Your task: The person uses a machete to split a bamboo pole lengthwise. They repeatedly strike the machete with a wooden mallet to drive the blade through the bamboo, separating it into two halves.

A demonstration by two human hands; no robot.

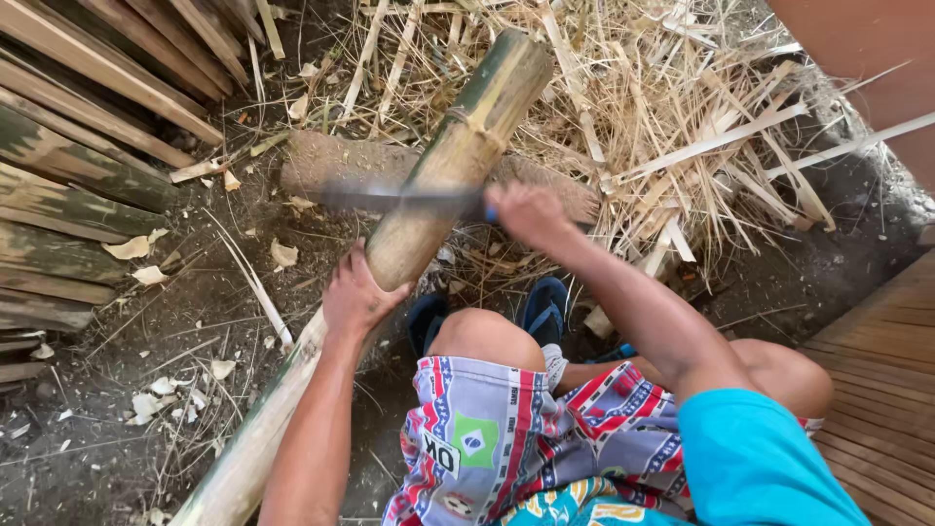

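Observation:
A thick bamboo pole (458, 161) slants from lower left up to the top middle, resting on a brown log (336, 161). My left hand (358, 292) grips the pole's side just below the log. My right hand (526, 212) is closed on the handle of a long knife (394, 198), whose blurred blade lies across the pole. The pole is green on one side, pale and scraped on the other. My bent knees and patterned shorts are below, with blue sandals (545, 307) on the ground.
Split bamboo slats (68, 175) are stacked at the left. Dry bamboo strips and shavings (672, 117) pile up at the top right. A wooden floor edge (881, 380) is at the right. Dark soil with chips lies underfoot.

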